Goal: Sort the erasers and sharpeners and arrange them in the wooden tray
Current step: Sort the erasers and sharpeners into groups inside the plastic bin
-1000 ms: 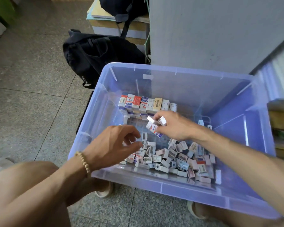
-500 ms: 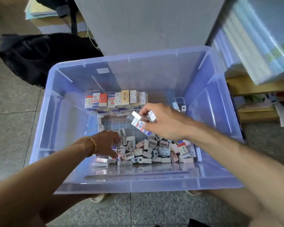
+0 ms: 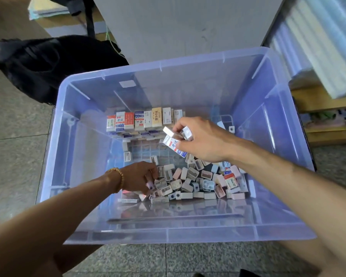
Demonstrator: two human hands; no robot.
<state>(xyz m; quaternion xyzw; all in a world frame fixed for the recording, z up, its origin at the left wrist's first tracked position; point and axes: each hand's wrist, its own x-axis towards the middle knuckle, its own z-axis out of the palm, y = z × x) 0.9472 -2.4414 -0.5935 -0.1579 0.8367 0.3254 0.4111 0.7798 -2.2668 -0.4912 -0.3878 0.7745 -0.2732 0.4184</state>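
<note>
Since a second ago the left hand (image 3: 140, 177) has dropped from hovering above the heap down into it, while the right hand (image 3: 200, 137) has stayed raised over the middle of the bin with the same erasers in its grip.

The clear plastic bin (image 3: 168, 234) sits on the speckled floor (image 3: 14, 140), with a black backpack (image 3: 48, 64) behind its far left corner and shelves of stacked papers (image 3: 318, 47) to the right. No wooden tray is visible. Against the bin's far wall stands a row of sorted erasers (image 3: 144, 119), upright and touching side to side. Along the near wall lies the loose pile of sharpeners and erasers (image 3: 194, 182), jumbled and unsorted.

The right hand pinches a small bunch of erasers (image 3: 173, 143), one wrapped in white and blue, others fanned above it. The left hand's fingers are curled down among the pieces at the pile's left edge; whether they have closed on one I cannot tell.

The likely trouble is in the right hand: several slick wrapped blocks held by fingertips alone could slip and fall back into the pile. Setting them against the row carelessly could also topple the standing erasers, since nothing braces their near side.
</note>
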